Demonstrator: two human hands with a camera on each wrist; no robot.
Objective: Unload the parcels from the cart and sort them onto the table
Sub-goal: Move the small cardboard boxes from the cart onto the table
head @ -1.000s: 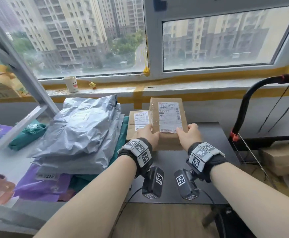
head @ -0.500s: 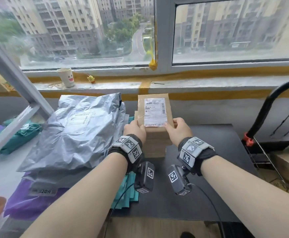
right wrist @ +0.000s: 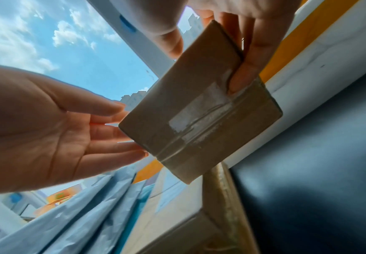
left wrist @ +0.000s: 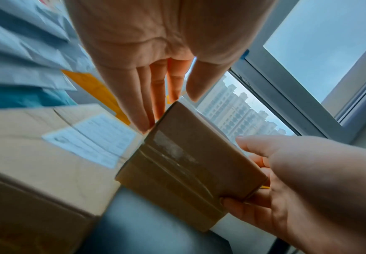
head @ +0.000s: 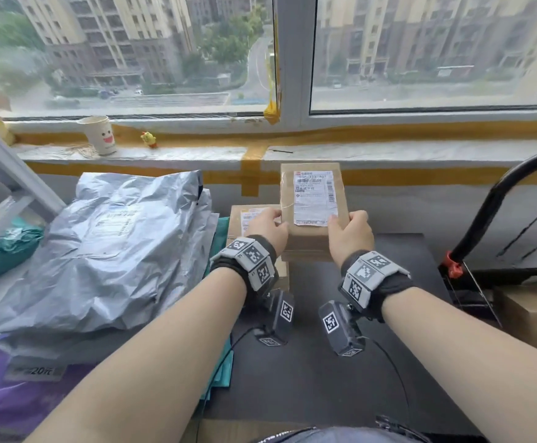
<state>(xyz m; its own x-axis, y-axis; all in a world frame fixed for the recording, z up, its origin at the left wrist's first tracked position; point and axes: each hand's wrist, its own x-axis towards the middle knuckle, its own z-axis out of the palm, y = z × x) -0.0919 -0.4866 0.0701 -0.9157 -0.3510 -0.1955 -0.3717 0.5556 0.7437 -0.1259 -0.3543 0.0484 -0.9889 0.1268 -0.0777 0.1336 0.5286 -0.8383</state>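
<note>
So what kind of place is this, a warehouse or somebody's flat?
Probably a makeshift parcel-sorting spot in a high-rise room: labelled cardboard boxes and grey mailer bags piled on a table, with apartment towers outside the window.

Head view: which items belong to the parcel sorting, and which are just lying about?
Job:
small cardboard box, held by left hand and right hand
cardboard box under it
grey mailer bags
black table

Lying about:
paper cup
yellow toy figure

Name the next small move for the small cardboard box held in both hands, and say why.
Probably lower the small brown cardboard box onto the larger cardboard box beneath: right hand pinches it, left hand steadies its edge with straight fingers, and it hangs above that box.
</note>
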